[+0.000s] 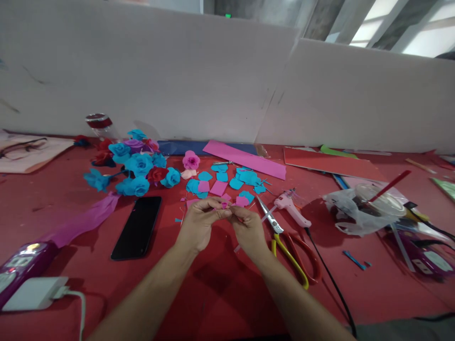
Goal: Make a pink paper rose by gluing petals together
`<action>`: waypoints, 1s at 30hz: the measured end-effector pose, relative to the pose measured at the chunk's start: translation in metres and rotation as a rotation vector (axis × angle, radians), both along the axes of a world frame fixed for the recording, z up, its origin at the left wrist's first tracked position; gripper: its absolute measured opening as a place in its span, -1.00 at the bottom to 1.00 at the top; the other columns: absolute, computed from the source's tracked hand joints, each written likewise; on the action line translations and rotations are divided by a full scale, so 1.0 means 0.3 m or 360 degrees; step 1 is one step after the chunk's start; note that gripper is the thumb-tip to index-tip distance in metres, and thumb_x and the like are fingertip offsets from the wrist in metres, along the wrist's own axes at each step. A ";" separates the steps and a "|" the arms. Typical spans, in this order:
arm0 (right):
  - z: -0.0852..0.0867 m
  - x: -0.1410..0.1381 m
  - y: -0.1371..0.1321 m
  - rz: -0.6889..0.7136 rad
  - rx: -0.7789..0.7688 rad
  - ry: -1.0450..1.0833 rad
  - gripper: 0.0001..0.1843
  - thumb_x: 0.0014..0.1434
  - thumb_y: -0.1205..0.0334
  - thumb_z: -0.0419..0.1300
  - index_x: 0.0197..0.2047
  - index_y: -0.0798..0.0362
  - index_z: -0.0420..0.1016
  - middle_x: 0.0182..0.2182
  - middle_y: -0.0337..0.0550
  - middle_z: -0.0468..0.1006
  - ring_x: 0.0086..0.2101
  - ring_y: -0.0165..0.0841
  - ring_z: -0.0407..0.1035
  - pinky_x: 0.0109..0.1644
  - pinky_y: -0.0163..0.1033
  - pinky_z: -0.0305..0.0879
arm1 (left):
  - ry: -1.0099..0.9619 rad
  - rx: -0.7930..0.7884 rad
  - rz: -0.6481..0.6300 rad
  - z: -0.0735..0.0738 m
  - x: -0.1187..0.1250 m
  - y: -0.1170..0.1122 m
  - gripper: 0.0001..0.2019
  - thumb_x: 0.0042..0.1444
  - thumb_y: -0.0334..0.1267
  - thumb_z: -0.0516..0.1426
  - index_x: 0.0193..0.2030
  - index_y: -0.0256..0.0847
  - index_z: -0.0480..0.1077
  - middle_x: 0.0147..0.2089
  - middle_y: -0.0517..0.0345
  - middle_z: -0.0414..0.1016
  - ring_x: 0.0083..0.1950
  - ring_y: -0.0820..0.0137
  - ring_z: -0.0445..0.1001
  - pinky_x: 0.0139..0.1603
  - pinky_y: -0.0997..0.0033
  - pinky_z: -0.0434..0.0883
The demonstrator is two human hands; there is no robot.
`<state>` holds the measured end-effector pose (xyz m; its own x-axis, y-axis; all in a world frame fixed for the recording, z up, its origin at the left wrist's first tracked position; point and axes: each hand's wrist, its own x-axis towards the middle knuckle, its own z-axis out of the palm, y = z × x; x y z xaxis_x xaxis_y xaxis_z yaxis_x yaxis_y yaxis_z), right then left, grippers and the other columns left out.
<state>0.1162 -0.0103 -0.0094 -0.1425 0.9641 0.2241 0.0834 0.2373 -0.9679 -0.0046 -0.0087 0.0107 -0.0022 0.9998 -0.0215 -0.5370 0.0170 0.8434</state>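
Note:
My left hand (201, 222) and my right hand (250, 227) meet above the red table (220, 293), fingers pinched together on a small pink foam piece (224, 204). The piece is mostly hidden by my fingertips. Just beyond my hands lie cut blue petals (245, 177) and pink squares (218, 188). A finished pink foam rose (191, 160) stands behind them. Scissors (287, 246) with red and yellow handles lie right of my right hand.
A bunch of blue, red and purple foam roses (137, 163) lies at the left. A black phone (137, 226) sits by my left forearm. A glue gun (292, 207) with black cord, a bagged drink cup (369, 206), pink sheet (245, 158), and power strip (21, 267) surround the area.

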 end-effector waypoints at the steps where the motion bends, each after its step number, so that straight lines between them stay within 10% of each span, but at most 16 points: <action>1: -0.002 0.001 0.000 -0.0006 0.0020 0.0006 -0.79 0.12 0.27 0.11 -0.41 0.07 0.58 -0.51 -0.22 0.48 -0.42 -0.37 0.33 -0.29 -0.29 0.28 | 0.0013 0.0030 -0.0008 0.001 -0.001 -0.001 -0.84 -0.34 -0.49 0.34 -0.62 -0.21 0.48 -0.40 0.19 0.52 -0.30 0.46 0.47 -0.25 0.47 0.40; 30: -0.003 0.017 0.020 0.0097 0.0331 -0.0063 -0.78 0.18 0.30 0.11 -0.32 -0.03 0.61 -0.35 -0.14 0.59 -0.32 -0.31 0.45 -0.17 -0.22 0.35 | 0.0184 0.0191 -0.0027 -0.009 -0.009 -0.004 -0.90 -0.20 -0.45 0.30 -0.53 -0.17 0.56 -0.32 0.08 0.58 -0.21 0.35 0.51 -0.16 0.38 0.43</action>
